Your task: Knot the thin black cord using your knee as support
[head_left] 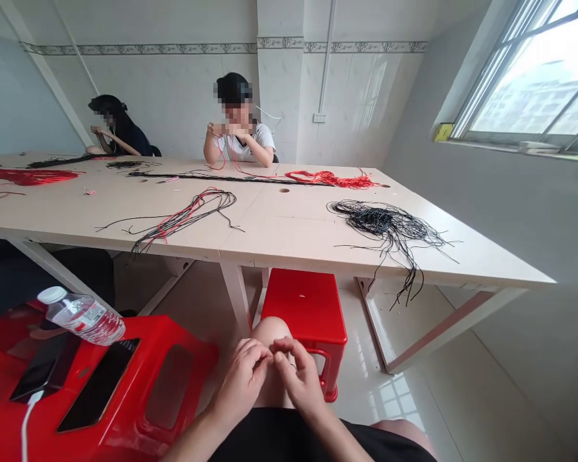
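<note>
My left hand point(244, 378) and my right hand point(298, 377) meet fingertip to fingertip above my bare knee. Both are closed in a pinch on what looks like a thin black cord point(293, 367). Only a short dark curve of it shows beside the right fingers; the fingers hide most of it. Beyond my hands, a bundle of black cords point(378, 219) lies on the table at the right, loose ends hanging over the front edge. A looped bundle of black and red cords point(187, 215) lies left of the middle.
The long table point(289, 237) spans the view, with red cords point(330, 178) farther back. Under its edge stands a red stool point(301, 308). At left, another red stool point(173, 333) bears a water bottle point(84, 317) and a phone point(101, 385). Two people sit across the table, hands raised.
</note>
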The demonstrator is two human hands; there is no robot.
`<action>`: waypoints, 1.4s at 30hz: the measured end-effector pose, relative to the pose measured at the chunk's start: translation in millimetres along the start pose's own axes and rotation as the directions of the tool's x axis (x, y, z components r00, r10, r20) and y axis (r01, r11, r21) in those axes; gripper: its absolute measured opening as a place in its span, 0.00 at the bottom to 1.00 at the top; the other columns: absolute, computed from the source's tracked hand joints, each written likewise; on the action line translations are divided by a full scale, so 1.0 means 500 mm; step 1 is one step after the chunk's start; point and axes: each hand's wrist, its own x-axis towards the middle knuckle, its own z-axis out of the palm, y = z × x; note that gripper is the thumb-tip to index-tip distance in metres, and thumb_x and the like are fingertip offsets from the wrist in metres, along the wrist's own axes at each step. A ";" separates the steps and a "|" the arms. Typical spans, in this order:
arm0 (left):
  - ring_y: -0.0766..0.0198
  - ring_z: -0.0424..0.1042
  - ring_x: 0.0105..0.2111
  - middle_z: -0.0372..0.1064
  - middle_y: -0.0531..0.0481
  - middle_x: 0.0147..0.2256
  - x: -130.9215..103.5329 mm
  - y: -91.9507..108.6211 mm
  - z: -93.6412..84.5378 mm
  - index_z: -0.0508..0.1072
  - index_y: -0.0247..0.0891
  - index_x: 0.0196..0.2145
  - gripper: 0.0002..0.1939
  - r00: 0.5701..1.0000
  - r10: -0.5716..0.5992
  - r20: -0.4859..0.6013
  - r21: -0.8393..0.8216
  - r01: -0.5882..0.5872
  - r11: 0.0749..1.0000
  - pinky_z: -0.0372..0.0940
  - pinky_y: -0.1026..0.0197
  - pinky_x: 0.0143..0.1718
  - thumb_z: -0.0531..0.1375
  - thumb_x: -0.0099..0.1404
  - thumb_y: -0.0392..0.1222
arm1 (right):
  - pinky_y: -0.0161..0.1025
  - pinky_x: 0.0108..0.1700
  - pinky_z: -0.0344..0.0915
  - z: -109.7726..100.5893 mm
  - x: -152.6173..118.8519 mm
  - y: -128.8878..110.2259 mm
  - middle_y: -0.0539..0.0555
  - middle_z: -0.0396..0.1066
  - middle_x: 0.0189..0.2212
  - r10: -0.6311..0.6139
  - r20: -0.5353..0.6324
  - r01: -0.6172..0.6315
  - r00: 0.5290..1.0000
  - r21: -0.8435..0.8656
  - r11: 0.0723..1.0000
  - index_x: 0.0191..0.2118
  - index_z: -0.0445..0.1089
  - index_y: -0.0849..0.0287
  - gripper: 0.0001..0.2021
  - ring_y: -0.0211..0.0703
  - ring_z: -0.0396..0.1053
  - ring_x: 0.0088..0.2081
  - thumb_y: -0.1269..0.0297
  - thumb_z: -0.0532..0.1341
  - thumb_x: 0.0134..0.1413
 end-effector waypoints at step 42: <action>0.58 0.67 0.39 0.68 0.47 0.33 -0.028 -0.064 0.057 0.68 0.38 0.28 0.08 0.909 0.366 -0.198 0.463 -0.242 0.853 0.64 0.57 0.38 0.52 0.62 0.31 | 0.29 0.38 0.67 0.020 -0.087 0.123 0.52 0.72 0.32 -0.136 0.022 0.138 0.990 -0.225 0.964 0.39 0.65 0.57 0.06 0.36 0.72 0.33 0.67 0.52 0.60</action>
